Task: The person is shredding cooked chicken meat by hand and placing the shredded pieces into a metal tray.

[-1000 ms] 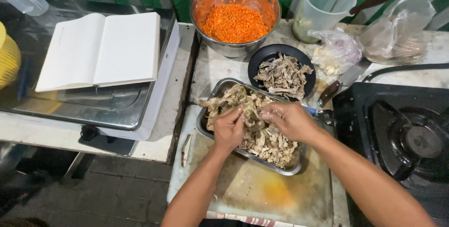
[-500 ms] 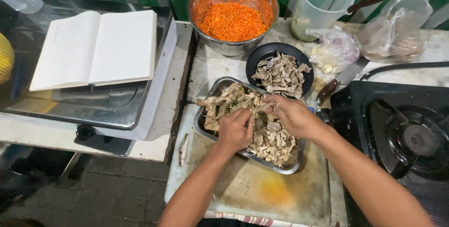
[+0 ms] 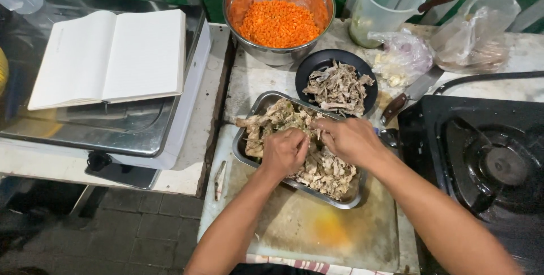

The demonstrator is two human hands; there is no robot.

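Picking shredded meat (image 3: pixel 323 170) in one tray (image 3: pixel 247 149): two hands, left hand (image 3: pixel 285 151), right hand (image 3: pixel 350 139).

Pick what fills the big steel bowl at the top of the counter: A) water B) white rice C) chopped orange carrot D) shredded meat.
C: the steel bowl holds finely chopped orange carrot, while the shredded meat lies in the metal tray under both hands.
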